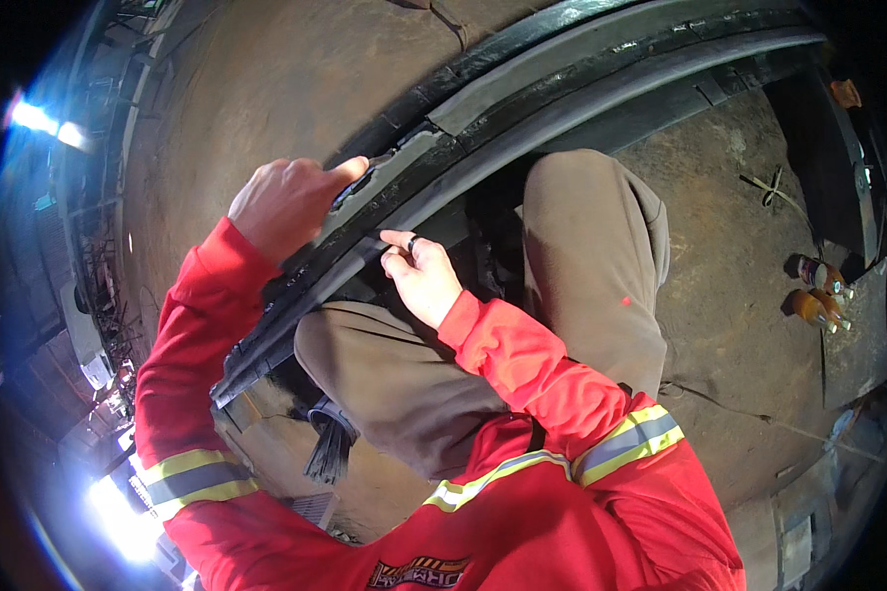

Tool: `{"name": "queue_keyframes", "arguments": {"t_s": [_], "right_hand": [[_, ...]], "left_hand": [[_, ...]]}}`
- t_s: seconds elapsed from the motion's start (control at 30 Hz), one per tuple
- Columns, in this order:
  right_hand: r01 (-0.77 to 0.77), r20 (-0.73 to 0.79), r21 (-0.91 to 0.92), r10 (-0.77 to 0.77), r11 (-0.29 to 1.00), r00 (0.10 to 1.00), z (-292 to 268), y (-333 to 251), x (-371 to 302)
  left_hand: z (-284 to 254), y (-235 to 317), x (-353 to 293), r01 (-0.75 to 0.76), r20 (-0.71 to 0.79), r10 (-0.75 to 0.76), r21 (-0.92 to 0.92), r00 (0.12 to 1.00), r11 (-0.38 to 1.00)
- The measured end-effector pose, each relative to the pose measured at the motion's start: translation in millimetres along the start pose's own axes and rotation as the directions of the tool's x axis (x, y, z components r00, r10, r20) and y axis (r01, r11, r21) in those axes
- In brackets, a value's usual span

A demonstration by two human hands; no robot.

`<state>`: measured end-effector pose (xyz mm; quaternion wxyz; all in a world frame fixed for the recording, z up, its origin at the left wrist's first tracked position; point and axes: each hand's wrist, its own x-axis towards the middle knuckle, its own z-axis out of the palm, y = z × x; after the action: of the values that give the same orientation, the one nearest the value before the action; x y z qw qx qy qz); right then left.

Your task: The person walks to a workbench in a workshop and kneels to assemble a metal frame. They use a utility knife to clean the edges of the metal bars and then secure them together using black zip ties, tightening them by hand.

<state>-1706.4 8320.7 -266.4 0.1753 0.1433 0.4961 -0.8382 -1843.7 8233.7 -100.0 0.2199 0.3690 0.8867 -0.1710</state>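
Basically, the long dark beam (522, 141) lies slantwise across the front of the knees (591, 227). At its far side the left hand (288, 205) is curled, thumb along the edge; I cannot tell what, if anything, its grip holds. The right hand (422, 279) has a narrow, bare grip, index finger at the near edge. Bottles (814, 307) stand well off to the right.

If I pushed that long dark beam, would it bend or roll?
The long dark beam would probably feel heavy, being so long and thick. It likely wouldn't bend easily, as its ridges look like metal. Rolling seems unlikely: its shape looks flat and ridged, not round.
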Motion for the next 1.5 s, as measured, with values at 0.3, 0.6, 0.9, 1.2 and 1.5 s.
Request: {"name": "queue_keyframes", "arguments": {"t_s": [0.3,0.6,0.9,1.2,1.5], "right_hand": [[0.026,-0.01,0.012,-0.025,1.0,1.0,-5.7,-12.2,4.1],[0.028,-0.063,-0.013,-0.029,1.0,0.998,-10.2,-11.3,8.5],[0.046,-0.08,-0.061,-0.05,0.997,0.995,-7.3,-13.4,6.7],[0.389,0.133,-0.884,-0.66,0.258,0.74,-10.5,-64.7,10.3],[0.353,0.231,-0.934,-0.659,0.056,0.716,-18.5,-47.3,38.4]], "left_hand": [[32.3,-21.5,-18.1,-0.048,-0.112,0.027,-0.19,0.993,0.981],[20.0,-14.4,-25.1,0.059,-0.035,-0.062,-0.084,0.997,0.995],[34.6,-19.5,-38.1,0.075,-0.161,-0.101,-0.16,0.982,0.984],[61.3,-18.5,-40.3,-0.036,-0.228,0.006,-0.127,0.974,0.991],[89.6,-0.3,-55.7,-0.016,-0.438,-0.203,-0.446,0.876,0.895]]}}
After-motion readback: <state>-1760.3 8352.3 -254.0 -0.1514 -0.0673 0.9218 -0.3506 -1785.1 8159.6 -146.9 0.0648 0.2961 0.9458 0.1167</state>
